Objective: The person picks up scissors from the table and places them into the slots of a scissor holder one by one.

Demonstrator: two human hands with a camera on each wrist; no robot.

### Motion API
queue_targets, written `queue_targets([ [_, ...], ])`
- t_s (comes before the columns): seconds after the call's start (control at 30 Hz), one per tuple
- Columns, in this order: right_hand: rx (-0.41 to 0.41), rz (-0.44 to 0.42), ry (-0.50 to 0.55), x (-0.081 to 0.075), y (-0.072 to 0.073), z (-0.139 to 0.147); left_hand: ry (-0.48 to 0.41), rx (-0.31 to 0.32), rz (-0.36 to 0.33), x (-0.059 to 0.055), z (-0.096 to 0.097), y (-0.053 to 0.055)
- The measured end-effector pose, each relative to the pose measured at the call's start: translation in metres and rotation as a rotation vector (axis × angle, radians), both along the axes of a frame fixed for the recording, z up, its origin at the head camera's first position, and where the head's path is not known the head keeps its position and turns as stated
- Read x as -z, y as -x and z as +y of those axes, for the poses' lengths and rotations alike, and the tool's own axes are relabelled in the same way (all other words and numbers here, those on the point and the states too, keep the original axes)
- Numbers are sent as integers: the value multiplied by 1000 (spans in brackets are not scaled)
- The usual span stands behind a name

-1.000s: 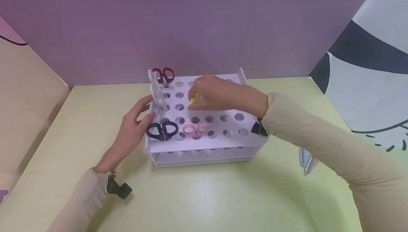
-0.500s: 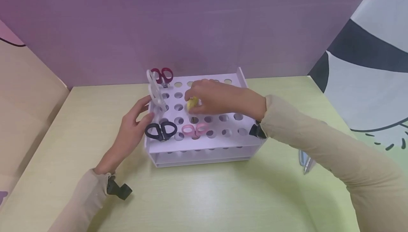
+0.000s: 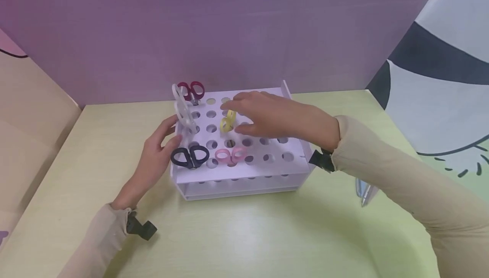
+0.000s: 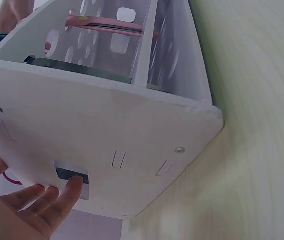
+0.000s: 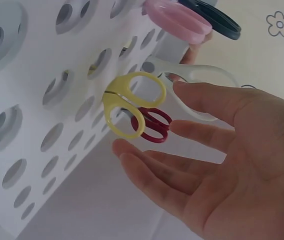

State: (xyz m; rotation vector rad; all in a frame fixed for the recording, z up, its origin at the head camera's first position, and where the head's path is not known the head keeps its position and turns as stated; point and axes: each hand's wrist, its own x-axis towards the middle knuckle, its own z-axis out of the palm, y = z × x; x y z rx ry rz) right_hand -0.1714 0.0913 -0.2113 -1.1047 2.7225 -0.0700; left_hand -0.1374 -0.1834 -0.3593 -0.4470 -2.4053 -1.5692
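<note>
A white rack (image 3: 244,172) with rows of round holes stands on the table. Yellow scissors (image 5: 132,102) sit in one of its holes, handles up. My right hand (image 3: 271,114) is spread beside those handles, fingers apart and holding nothing. At the rack's left end my left hand (image 3: 154,153) rests against the side panel; the left wrist view has its fingers (image 4: 64,200) by the panel's slot. Black scissors (image 3: 189,157), pink scissors (image 3: 231,155), white scissors (image 3: 183,110) and red scissors (image 3: 192,92) also stand in the rack, their blades mostly hidden below the top.
Right of the rack, partly behind the right sleeve (image 3: 386,176), lie a blue item and a silver pointed item (image 3: 367,195) on the pale table (image 3: 237,235). A purple wall (image 3: 244,32) rises behind the rack. Dark wrist cameras (image 3: 141,226) are strapped to both wrists.
My right hand has let go of the yellow scissors, opened its fingers and drawn slightly right. The yellow scissors now stand in the rack. My left hand stays at the rack's side.
</note>
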Motion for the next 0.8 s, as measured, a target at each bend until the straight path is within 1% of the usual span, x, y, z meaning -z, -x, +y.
queue_targets([
  [0.3, 50, 26, 48, -1, -7, 13, -11, -1, 0, 2, -1, 1],
  [0.57, 38, 45, 104, 1, -8, 27, -11, -2, 1, 4, -2, 2],
  [0.8, 63, 50, 177, 2, -16, 45, -12, -1, 7, 4, -3, 2],
])
